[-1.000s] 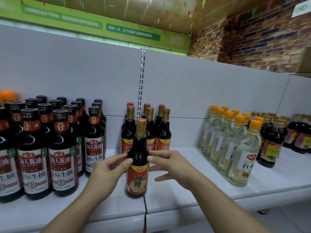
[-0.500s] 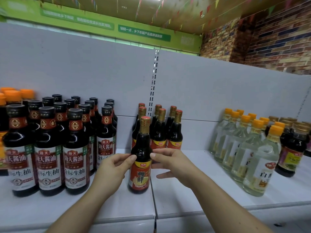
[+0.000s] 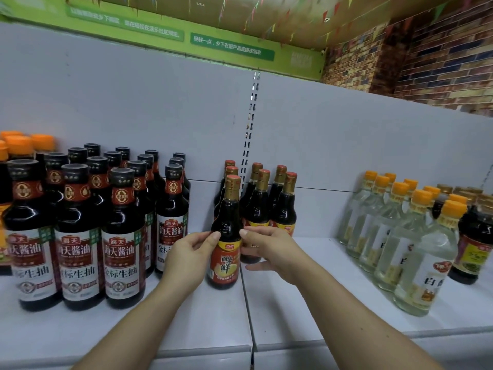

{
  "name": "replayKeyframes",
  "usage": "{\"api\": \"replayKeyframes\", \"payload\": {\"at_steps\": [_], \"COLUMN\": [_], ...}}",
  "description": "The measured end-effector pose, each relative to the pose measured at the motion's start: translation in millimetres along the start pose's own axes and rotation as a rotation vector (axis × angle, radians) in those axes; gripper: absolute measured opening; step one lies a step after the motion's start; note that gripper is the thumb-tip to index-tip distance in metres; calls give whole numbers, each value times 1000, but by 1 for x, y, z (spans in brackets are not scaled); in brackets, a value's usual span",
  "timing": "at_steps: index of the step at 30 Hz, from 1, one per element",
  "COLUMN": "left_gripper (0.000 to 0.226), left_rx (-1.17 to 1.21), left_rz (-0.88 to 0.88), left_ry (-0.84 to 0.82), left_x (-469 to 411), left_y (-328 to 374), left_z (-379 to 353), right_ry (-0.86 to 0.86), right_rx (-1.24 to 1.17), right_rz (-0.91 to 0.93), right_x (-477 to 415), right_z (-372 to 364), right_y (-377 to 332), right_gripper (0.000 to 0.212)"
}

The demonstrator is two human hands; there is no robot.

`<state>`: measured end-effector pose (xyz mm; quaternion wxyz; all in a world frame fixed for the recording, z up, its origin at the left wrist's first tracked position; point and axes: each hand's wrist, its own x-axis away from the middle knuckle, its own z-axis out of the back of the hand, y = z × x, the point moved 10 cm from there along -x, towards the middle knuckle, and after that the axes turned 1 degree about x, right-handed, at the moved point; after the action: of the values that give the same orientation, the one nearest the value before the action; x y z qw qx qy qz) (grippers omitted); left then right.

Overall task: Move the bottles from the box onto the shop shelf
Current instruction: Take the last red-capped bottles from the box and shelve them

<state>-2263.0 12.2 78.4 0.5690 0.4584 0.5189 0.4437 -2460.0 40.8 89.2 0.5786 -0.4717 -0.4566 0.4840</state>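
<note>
A dark sauce bottle (image 3: 226, 236) with a red-orange label and a gold neck stands upright on the white shelf (image 3: 213, 324), in front of several matching bottles (image 3: 269, 209). My left hand (image 3: 186, 260) touches its left shoulder with the fingertips. My right hand (image 3: 269, 252) pinches its right shoulder with thumb and fingers. Both hands hold the bottle between them. The box is out of view.
Left of the hands stand several larger black-capped soy sauce bottles (image 3: 122, 236). Clear vinegar bottles with orange caps (image 3: 416, 244) fill the right side, with dark bottles (image 3: 472, 241) behind them. The grey back panel (image 3: 160, 116) closes the shelf.
The bottle has slid back on the shelf toward the matching bottles, with both hands still on it. The camera has turned a little to the left.
</note>
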Motion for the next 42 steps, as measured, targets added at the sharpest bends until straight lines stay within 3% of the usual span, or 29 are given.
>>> {"api": "replayKeyframes", "payload": {"at_steps": [15, 21, 26, 33, 42], "left_gripper": [45, 55, 33, 8, 12], "left_rx": [-21, 22, 82, 118, 153], "left_rz": [10, 44, -21, 29, 139], "left_ry": [-15, 56, 183, -127, -418], "left_x": [-8, 3, 37, 80, 150], "left_y": [-2, -7, 3, 7, 8], "left_z": [0, 5, 5, -91, -210], "right_ry": [38, 143, 221, 444, 751], "right_rx": [5, 47, 6, -78, -145], "right_rz": [13, 41, 52, 46, 21], "right_x": [-9, 4, 37, 109, 222], "right_z": [-2, 5, 26, 90, 198], "right_y": [2, 4, 8, 32, 73], "right_gripper": [39, 33, 26, 23, 17]}}
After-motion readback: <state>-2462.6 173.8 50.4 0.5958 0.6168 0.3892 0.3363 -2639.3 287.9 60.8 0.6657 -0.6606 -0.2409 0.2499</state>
